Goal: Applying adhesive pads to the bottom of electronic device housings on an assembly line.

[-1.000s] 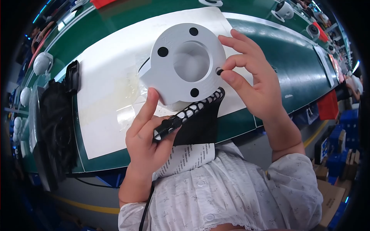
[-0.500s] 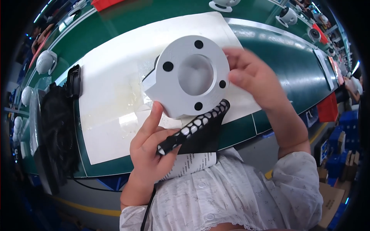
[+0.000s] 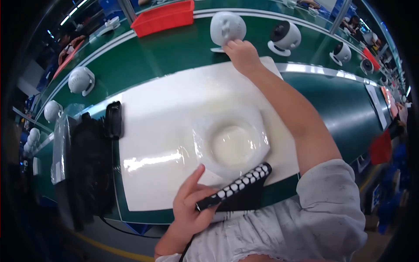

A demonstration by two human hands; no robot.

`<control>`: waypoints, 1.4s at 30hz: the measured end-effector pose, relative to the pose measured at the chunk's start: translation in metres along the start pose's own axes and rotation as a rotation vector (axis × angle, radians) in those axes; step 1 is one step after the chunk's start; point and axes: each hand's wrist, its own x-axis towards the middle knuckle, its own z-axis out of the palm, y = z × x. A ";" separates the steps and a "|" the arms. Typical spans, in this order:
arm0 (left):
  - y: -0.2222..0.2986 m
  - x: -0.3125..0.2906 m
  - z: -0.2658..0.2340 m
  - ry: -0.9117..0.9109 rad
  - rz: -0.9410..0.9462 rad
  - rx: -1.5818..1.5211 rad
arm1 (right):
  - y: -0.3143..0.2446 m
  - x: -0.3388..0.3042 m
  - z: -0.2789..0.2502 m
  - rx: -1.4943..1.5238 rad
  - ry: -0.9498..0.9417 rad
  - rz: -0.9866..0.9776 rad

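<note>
My left hand [image 3: 192, 208] is closed around a slim black tool with a white-spotted grip [image 3: 242, 182], its index finger stretched out. The tool slants up to the right over the near edge of the white mat [image 3: 155, 131]. Far ahead, my right hand [image 3: 244, 53] has its fingers curled against the lower part of a white round-headed device [image 3: 224, 28], which stands upright on the green belt. A white ring-shaped rest [image 3: 204, 150] in clear film lies on the mat, with nothing on it. Black cloth shows under the tool.
More white devices [image 3: 286, 37] stand along the green belt [image 3: 174, 54]. A red bin [image 3: 163, 18] sits at the back. To the left are a black box-shaped tray [image 3: 114, 120], a dark bundle [image 3: 91, 161] and clear plastic bags [image 3: 61, 150]. Other people are at work farther off.
The white body with black pads on its base is gone from the ring rest. My right hand has moved far forward to a device on the belt. The left hand keeps its tool.
</note>
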 end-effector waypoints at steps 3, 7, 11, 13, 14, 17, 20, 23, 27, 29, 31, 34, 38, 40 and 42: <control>0.003 0.014 0.015 -0.014 -0.077 0.032 | 0.017 0.013 0.034 0.053 -0.295 0.150; -0.001 0.020 0.019 -0.014 -0.172 0.015 | 0.028 0.019 0.026 0.284 -0.605 0.348; -0.006 0.025 0.021 -0.020 -0.130 0.050 | 0.111 -0.032 0.051 -0.031 -0.377 0.642; -0.009 0.028 0.021 -0.032 -0.145 0.045 | 0.137 -0.057 0.076 0.034 -0.292 0.896; -0.010 0.030 0.020 -0.044 -0.138 0.072 | 0.143 -0.064 0.081 0.033 -0.293 0.898; -0.005 0.029 0.025 -0.031 -0.180 0.067 | 0.147 -0.063 0.053 0.012 -0.230 0.790; 0.003 0.030 0.030 -0.001 -0.193 0.067 | 0.134 -0.060 0.016 -0.095 -0.086 0.622; -0.009 0.029 0.034 -0.010 -0.145 0.049 | 0.091 -0.056 -0.035 0.033 0.068 0.481; -0.007 0.018 0.030 0.006 -0.076 0.088 | 0.015 -0.050 -0.146 1.053 0.039 0.547; -0.011 0.018 0.034 0.074 -0.059 0.027 | -0.003 -0.053 -0.171 1.426 -0.083 0.500; -0.010 0.021 0.037 0.100 -0.044 0.017 | -0.019 -0.057 -0.179 1.560 -0.277 0.451; -0.009 0.023 0.036 0.099 -0.039 -0.010 | -0.033 -0.061 -0.170 1.522 -0.426 0.455; -0.013 0.025 0.037 0.087 0.050 0.082 | -0.031 -0.068 -0.187 0.759 0.004 0.023; -0.016 0.024 0.036 0.069 0.075 0.108 | -0.037 -0.069 -0.202 0.873 0.049 -0.132; -0.015 0.024 0.038 0.070 0.122 0.138 | -0.057 -0.075 -0.214 0.997 -0.025 -0.175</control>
